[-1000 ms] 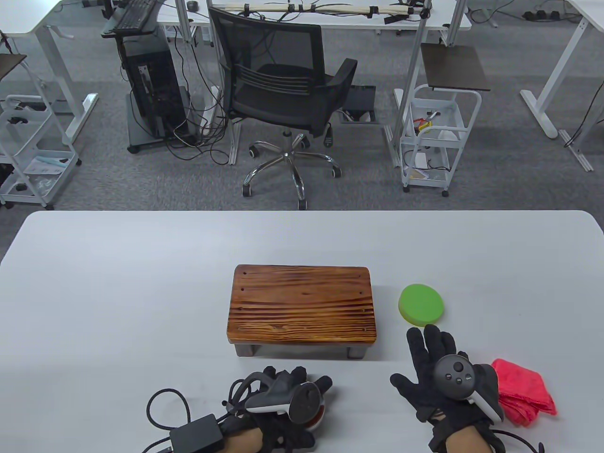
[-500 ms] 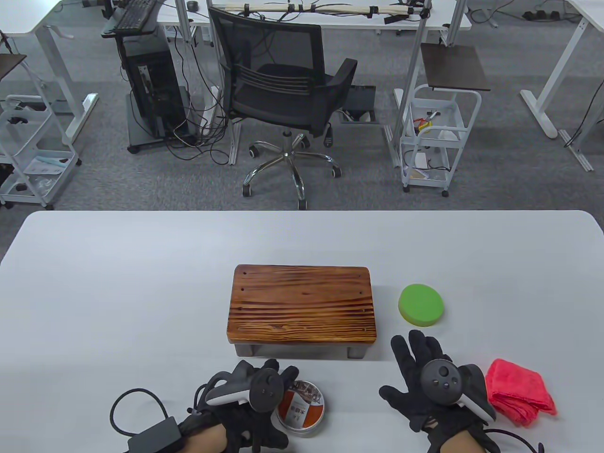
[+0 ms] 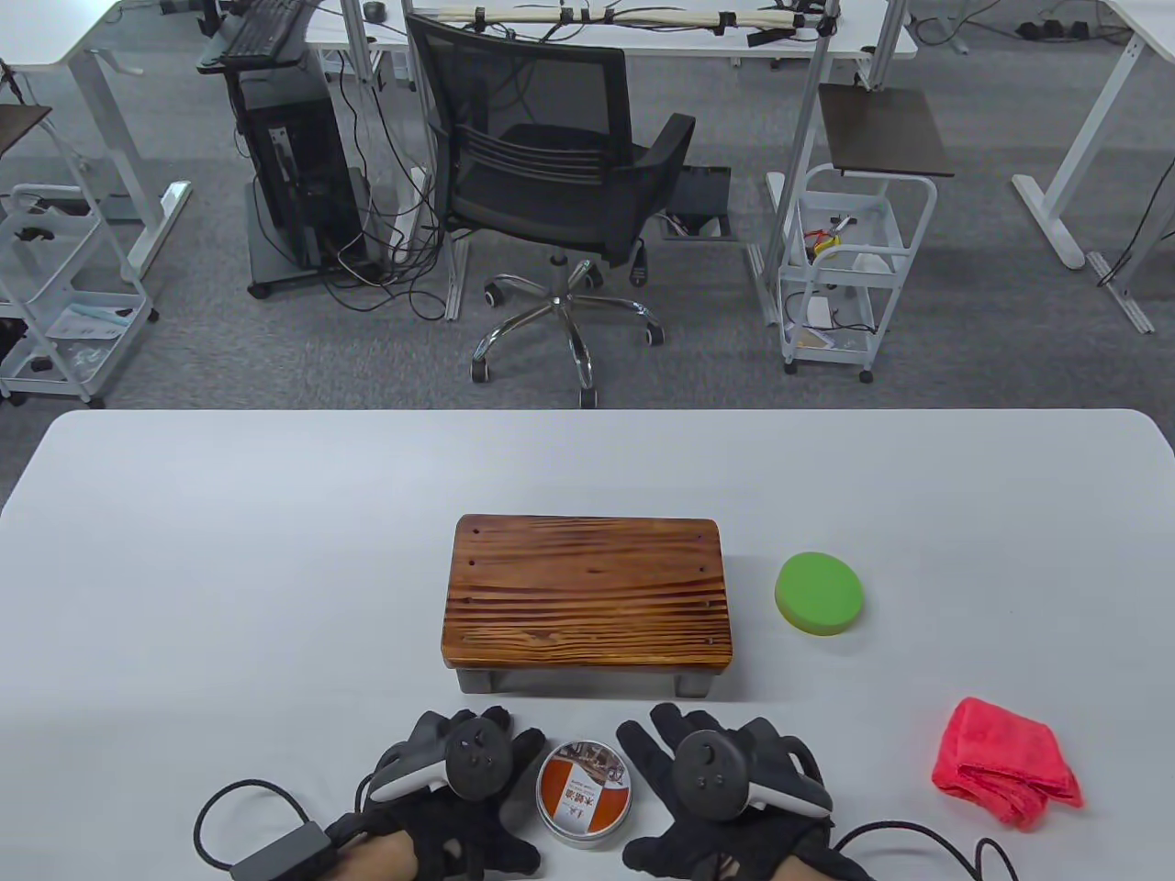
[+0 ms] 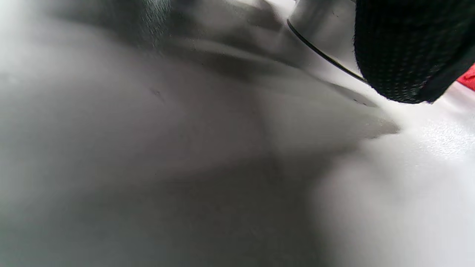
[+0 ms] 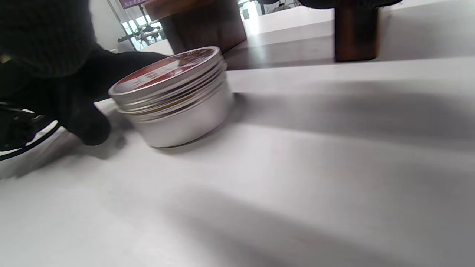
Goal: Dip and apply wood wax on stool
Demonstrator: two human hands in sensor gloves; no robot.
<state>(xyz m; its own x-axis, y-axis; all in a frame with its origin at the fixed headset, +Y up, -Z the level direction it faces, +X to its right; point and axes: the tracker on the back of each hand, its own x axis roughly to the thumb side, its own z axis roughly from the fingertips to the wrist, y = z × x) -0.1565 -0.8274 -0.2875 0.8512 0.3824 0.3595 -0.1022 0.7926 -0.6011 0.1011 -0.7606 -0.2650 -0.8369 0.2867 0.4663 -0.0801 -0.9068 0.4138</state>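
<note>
Both hands are lying low at the six o'clock edge, side by side: the left hand (image 3: 464,780) and right hand (image 3: 711,789) are spreading relaxed fingers toward twelve o'clock, gripping nothing.

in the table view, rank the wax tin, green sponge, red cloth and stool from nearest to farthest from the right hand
From the right hand:
1. Wax tin, just to its left, between the two hands.
2. Stool, just beyond its fingertips.
3. Red cloth, off to its right, and green sponge, beyond and to the right: too close to call.
</note>
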